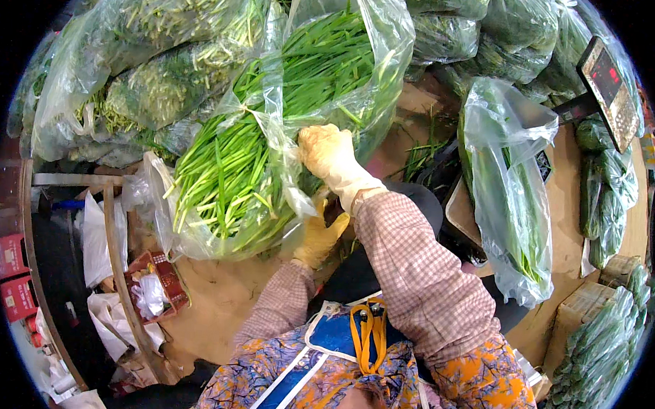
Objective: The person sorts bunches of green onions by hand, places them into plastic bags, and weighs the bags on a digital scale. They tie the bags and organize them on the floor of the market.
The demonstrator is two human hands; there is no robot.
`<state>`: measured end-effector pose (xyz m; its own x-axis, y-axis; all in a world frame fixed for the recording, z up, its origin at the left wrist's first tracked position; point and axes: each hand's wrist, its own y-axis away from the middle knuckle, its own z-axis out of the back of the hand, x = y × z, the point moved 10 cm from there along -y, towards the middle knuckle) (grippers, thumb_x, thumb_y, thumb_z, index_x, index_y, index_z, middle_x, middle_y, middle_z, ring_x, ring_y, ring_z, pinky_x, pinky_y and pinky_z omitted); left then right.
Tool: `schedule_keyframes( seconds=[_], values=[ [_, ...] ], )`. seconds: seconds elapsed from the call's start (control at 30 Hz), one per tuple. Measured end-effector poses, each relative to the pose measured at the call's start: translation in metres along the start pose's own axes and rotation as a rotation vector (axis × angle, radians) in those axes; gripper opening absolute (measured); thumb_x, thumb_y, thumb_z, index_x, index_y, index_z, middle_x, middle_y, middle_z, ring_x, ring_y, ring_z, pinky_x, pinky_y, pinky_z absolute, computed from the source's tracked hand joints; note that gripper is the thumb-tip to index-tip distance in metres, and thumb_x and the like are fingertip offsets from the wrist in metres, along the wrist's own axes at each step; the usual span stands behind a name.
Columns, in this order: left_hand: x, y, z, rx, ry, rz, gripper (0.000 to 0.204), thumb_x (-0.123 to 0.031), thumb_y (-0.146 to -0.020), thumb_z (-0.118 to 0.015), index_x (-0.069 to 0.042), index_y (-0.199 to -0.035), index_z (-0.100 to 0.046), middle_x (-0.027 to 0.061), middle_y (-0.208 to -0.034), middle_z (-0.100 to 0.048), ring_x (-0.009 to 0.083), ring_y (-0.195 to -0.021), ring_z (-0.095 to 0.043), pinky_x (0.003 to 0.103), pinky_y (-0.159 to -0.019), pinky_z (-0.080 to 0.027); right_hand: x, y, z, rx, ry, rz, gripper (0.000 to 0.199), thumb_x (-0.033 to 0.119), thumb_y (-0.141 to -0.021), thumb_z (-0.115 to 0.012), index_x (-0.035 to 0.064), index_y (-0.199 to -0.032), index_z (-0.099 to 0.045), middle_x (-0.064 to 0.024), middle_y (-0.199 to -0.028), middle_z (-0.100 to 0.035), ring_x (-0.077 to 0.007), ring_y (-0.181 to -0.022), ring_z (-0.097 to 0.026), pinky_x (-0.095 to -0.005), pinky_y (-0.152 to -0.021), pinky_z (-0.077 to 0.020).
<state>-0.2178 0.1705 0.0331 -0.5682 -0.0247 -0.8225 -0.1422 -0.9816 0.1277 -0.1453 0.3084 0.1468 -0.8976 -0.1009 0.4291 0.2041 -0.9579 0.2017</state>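
The right hand [328,152], in a pale yellow rubber glove, is clenched on gathered film at the side of a large clear plastic bag [391,77], its fingertips turned out of sight. Below it, the left hand [318,236], gloved in yellow, sits at the bag's lower edge with the thumb apart; its other fingers are partly covered, so I cannot tell whether it grips. The bag lies ahead and to the left of both hands, packed with long, thin green leafy stalks [224,168]; creased, shiny film blurs part of them, and its top is cut off by the upper edge. Beyond it, to the upper left, bulky clear bags of pale-stemmed greens [158,90] run out of view. Left of the left hand, a red plastic basket [177,278] holds crumpled white plastic [150,296], its contents hard to make out. Right of the right hand, a long clear bag of green produce [507,196] covers much of the dark equipment beneath. Past that stands a tilted black display panel [602,73] with red lit figures, and below it, farther right, wrapped greens [600,358] fade into the dark rim.
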Motion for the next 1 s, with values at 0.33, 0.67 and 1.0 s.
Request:
schedule_keyframes(
  seconds=[0.33, 0.67, 1.0],
  values=[
    [0.061, 0.065, -0.022, 0.136, 0.571, 0.079, 0.011, -0.011, -0.082, -0.055, -0.006, -0.086, -0.063, 0.0120, -0.090, -0.060, 0.0238, -0.084, -0.056, 0.034, -0.077, -0.043, 0.012, 0.002, 0.002, -0.018, 0.031, 0.039, 0.030, 0.040, -0.076, -0.059, 0.0116, -0.082, -0.065, -0.0087, -0.089, -0.065, -0.0284, -0.091, -0.061, -0.0454, -0.074, -0.0453],
    [-0.152, 0.085, 0.323, -0.182, 0.270, -0.234, 0.018, -0.021, -0.085, -0.060, -0.002, -0.085, -0.059, 0.0110, -0.088, -0.059, 0.0149, -0.085, -0.054, 0.029, -0.079, -0.043, -0.005, 0.025, 0.008, -0.188, -0.082, 0.134, 0.036, 0.044, -0.075, -0.058, 0.0077, -0.074, -0.061, -0.0104, -0.082, -0.062, -0.0321, -0.081, -0.059, -0.0468, -0.068, -0.0441],
    [-0.053, -0.056, 0.621, -0.660, -0.056, -0.114, 0.018, -0.014, -0.082, -0.063, -0.002, -0.095, -0.064, 0.0006, -0.080, -0.062, 0.0100, -0.071, -0.054, 0.021, -0.067, -0.041, -0.046, 0.100, -0.033, -0.076, -0.071, 0.120, 0.033, 0.043, -0.075, -0.060, 0.0095, -0.074, -0.058, -0.0096, -0.081, -0.058, -0.0312, -0.084, -0.054, -0.0434, -0.072, -0.0437]
  ],
)
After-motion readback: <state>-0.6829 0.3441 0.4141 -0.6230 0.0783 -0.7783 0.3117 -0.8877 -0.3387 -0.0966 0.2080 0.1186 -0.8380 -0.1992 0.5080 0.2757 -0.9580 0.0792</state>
